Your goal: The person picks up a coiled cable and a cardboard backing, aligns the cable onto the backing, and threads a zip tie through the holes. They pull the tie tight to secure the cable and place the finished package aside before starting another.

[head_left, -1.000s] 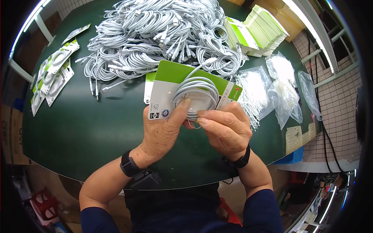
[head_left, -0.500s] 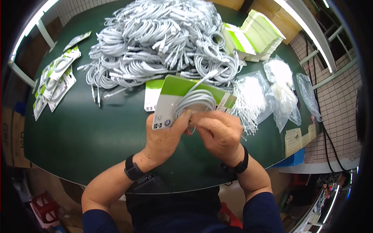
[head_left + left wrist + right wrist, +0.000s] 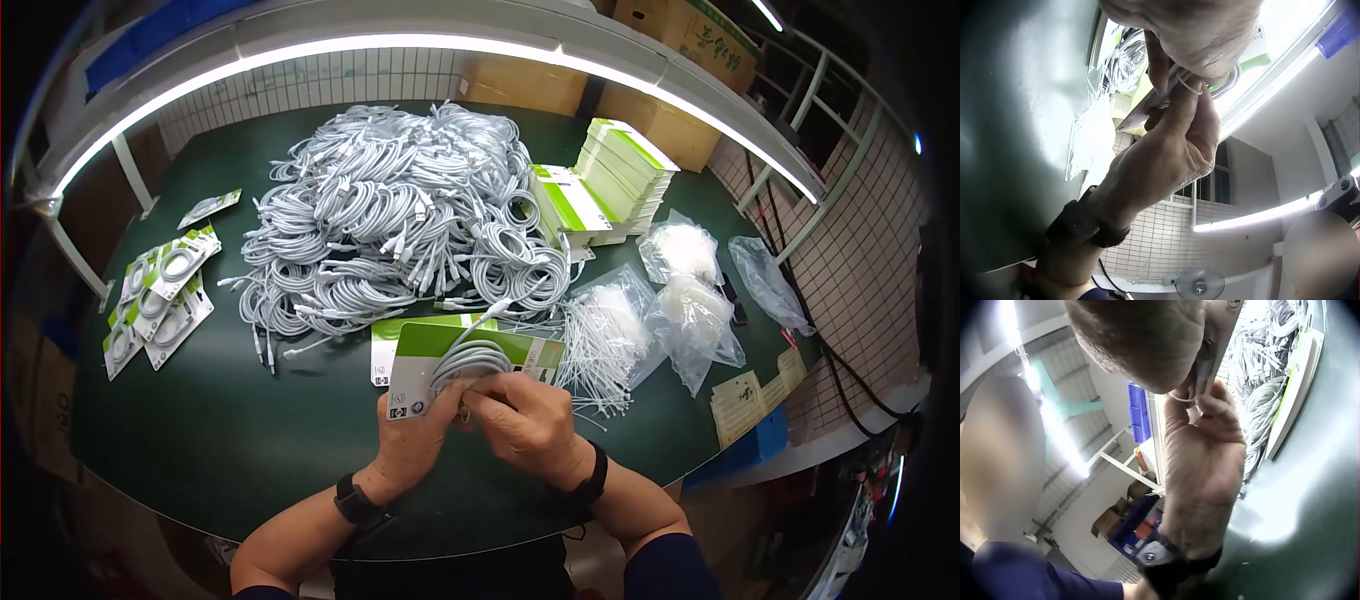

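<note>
Reaching in over the bench's [image 3: 250, 430] near edge, the forearms [image 3: 300, 522] slant toward each other, short of the pile [image 3: 390, 200]. The left hand [image 3: 412, 440] grips the card [image 3: 405, 378] from below, its thumb pressing the coil [image 3: 475, 358] against the card's face; the right hand [image 3: 530, 418], back turned up, pinches a white tie [image 3: 1182, 400] at the coil's lower side. Card and coil are held above the bench, between the pile and the near edge. From where I stand the card's print is too small to read; I can make out a round blue badge [image 3: 417, 407] near its lower left corner. Against a second ago, the left hand has kept its hold, the right fingertips have closed in beside the left thumb, and the head view now takes in the lamp [image 3: 400, 42]
</note>
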